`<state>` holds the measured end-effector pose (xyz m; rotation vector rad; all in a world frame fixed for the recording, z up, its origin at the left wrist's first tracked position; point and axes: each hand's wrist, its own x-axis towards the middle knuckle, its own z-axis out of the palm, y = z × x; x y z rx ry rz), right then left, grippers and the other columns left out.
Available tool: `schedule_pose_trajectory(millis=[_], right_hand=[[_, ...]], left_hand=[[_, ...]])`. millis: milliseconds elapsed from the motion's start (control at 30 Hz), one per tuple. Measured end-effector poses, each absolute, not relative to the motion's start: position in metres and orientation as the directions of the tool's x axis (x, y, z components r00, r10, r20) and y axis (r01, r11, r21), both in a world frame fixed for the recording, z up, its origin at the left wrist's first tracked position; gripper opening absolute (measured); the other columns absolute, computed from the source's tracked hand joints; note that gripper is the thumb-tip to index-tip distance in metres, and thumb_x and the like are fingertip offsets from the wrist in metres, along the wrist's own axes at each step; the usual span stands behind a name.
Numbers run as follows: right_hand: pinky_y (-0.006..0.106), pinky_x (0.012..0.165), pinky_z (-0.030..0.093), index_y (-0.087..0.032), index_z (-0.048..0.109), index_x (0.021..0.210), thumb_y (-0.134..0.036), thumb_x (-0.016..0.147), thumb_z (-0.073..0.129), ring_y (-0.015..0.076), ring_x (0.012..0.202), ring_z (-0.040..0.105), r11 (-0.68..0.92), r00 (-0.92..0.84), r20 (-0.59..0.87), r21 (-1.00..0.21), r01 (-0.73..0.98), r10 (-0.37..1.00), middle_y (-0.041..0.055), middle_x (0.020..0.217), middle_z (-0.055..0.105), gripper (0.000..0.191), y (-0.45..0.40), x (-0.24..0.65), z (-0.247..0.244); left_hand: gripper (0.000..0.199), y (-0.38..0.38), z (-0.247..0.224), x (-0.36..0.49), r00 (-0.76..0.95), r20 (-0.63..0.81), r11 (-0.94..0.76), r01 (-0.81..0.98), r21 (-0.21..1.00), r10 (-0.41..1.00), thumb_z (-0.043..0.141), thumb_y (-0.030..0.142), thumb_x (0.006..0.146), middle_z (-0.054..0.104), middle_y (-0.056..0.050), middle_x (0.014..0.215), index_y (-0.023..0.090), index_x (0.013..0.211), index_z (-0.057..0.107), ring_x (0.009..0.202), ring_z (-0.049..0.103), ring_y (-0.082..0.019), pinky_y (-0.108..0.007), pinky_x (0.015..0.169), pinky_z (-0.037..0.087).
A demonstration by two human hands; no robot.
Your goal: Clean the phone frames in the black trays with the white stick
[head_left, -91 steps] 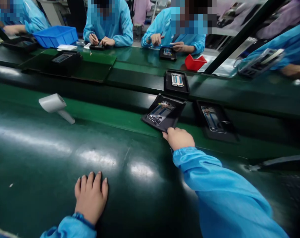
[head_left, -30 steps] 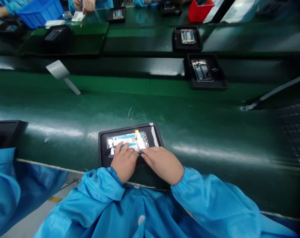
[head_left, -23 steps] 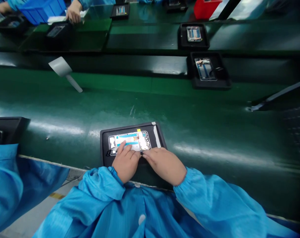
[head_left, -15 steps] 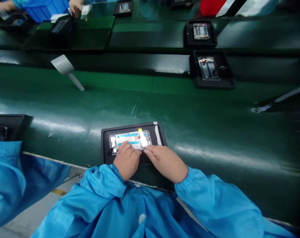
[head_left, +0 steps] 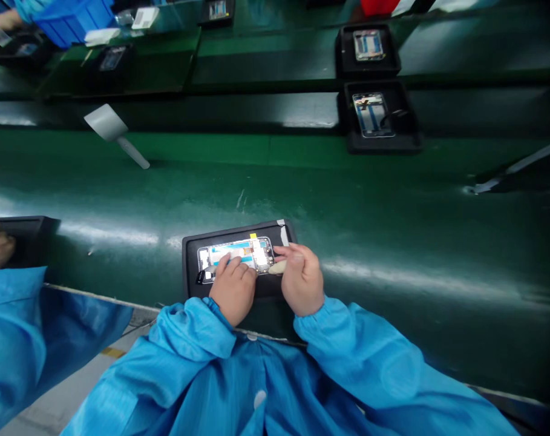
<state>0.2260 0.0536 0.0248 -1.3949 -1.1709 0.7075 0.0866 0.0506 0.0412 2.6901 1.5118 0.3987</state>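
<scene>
In the lower middle of the frame, the open phone point(head_left: 236, 251) is lying in its black tray point(head_left: 190, 266), as it was half a second ago. The left hand point(head_left: 233, 289) is still resting half-curled over the phone's near edge — whether it is gripping anything, I cannot tell. The right hand point(head_left: 303, 278) is now turning thumb-up, its fingers partly closed and holding a pale, rounded piece point(head_left: 277, 267) by the phone's right end; earlier it was lying back-up, fingertips beside the left hand's.
</scene>
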Motion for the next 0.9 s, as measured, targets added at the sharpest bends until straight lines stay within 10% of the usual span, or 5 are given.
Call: schedule_pose_trajectory(millis=[900], right_hand=[[0.028,0.064,0.050,-0.022,0.051,0.089,-0.026,0.087,0.037,0.0150,0.072,0.062,0.262,0.149,0.406,-0.787,0.559,0.902,0.0020,0.076,0.066,0.015,0.053,0.229,0.037]], left_hand=[[0.016,0.052,0.045,0.089,0.484,0.124,-0.500,0.841,0.209,0.866,0.045,0.013,0.080,0.064,-0.003,0.078,0.018,0.080,0.061,0.094,0.054,-0.021,-0.045,0.096,0.029]])
